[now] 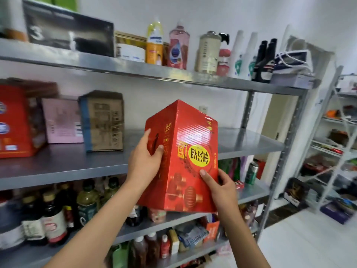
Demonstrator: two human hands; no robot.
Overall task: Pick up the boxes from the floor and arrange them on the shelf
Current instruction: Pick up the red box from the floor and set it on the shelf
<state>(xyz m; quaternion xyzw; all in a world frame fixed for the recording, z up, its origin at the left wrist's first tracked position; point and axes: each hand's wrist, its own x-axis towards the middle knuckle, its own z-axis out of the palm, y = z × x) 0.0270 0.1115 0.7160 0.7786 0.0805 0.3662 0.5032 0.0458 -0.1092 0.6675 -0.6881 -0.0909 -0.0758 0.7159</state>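
I hold a red carton [190,132] with a yellow label and lantern pictures in the air, in front of the middle grey shelf [63,163]. My left hand [144,161] grips its left side by the handle slot. My right hand [218,185] grips its lower right edge. The carton is tilted, one corner pointing up, its bottom below the shelf's front edge. On that shelf stand a brown cardboard box [104,120], a pink box [61,120] and a red box [14,120] at the left.
The top shelf [135,68] carries a dark box, bottles and a bag. Lower shelves hold oil and sauce bottles [54,215] and packets. The middle shelf's right part [249,140] is bare metal. A second rack [340,144] stands at the right on a pale floor.
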